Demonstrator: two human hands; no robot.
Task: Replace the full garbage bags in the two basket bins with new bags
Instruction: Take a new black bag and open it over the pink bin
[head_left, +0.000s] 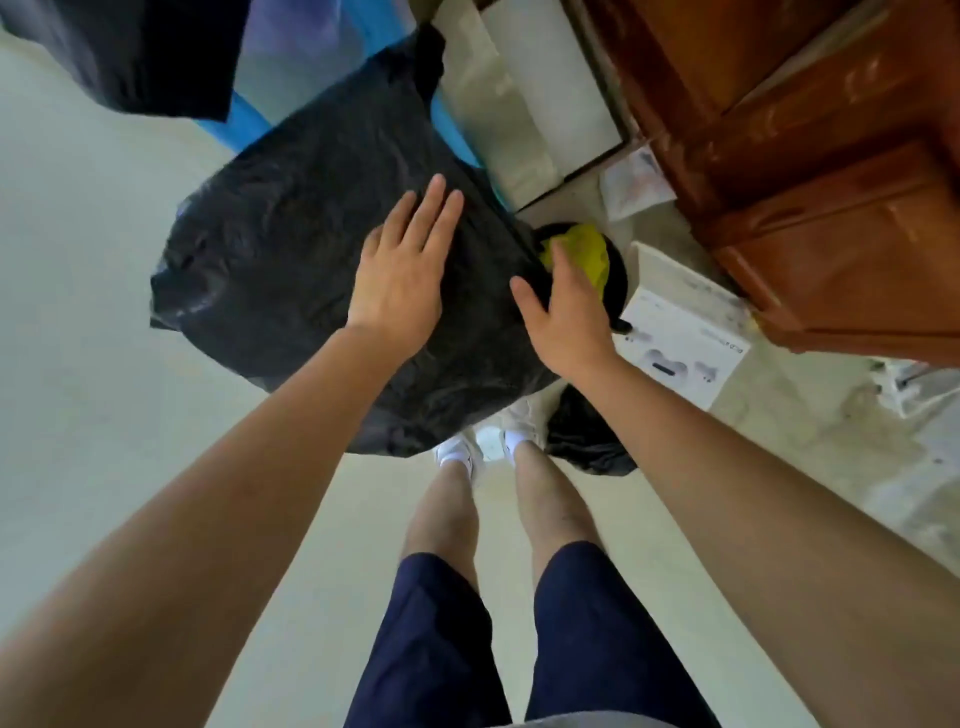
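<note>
So, left hand (400, 275) rests flat, fingers straight, on the black garbage bag (291, 234); right hand (566, 317) sits at its 3 o'clock edge, can't tell if gripping.

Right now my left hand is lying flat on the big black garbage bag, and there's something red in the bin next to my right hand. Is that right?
Not quite. The item in the bin beside the right hand is yellow, not red, as the head view shows. The rest holds: the left hand lies flat, fingers straight, on the big black garbage bag.
</note>
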